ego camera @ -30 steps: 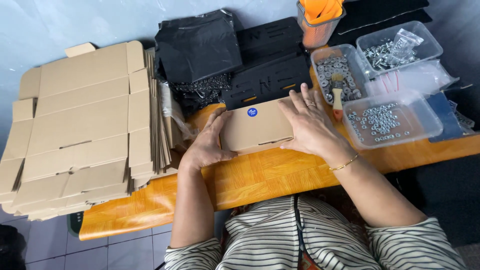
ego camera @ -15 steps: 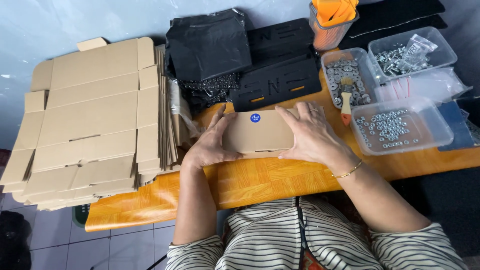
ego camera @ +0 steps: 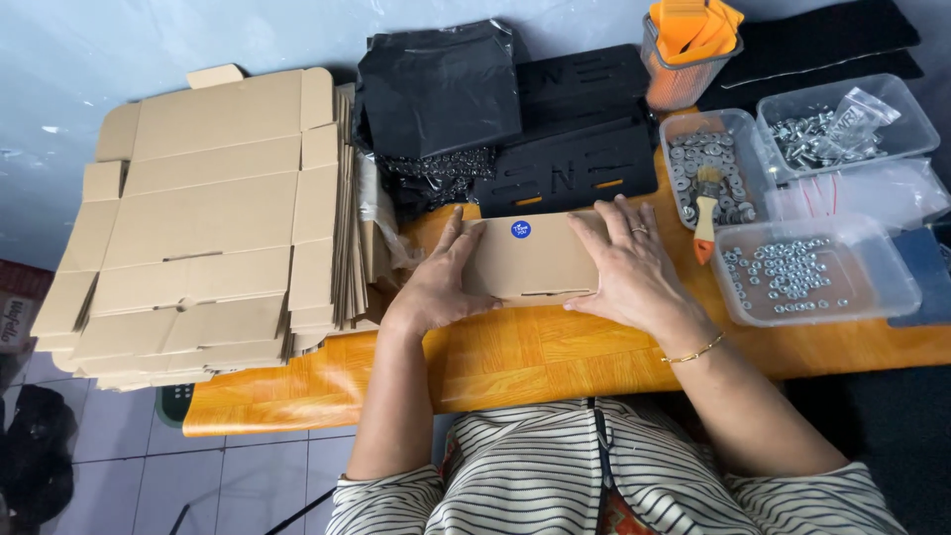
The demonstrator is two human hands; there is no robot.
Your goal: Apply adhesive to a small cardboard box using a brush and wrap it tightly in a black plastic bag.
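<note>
1. 1 wooden table [ego camera: 555, 357] carries everything, orange-brown and glossy.
2. 1 tall stack of flat cardboard blanks [ego camera: 208, 228] fills its left end, too many sheets to count.
3. 1 black plastic bag [ego camera: 441, 89] and 2 black moulded plates [ego camera: 570, 134] lie at the far edge, behind the hands.
4. 3 clear tubs hold metal hardware: the near tub [ego camera: 812, 272], the far tub [ego camera: 842, 124] and a smaller tub [ego camera: 708, 163]; a brush [ego camera: 705, 213] lies between them.
5. 1 orange-filled cup [ego camera: 688, 50] stands far right.
6. 1 closed cardboard box [ego camera: 530, 260] with 1 blue round sticker sits mid-table.
7. 2 hands clamp it: left hand [ego camera: 441, 282] and right hand [ego camera: 624, 267] press flat on its ends, fingers spread.
</note>
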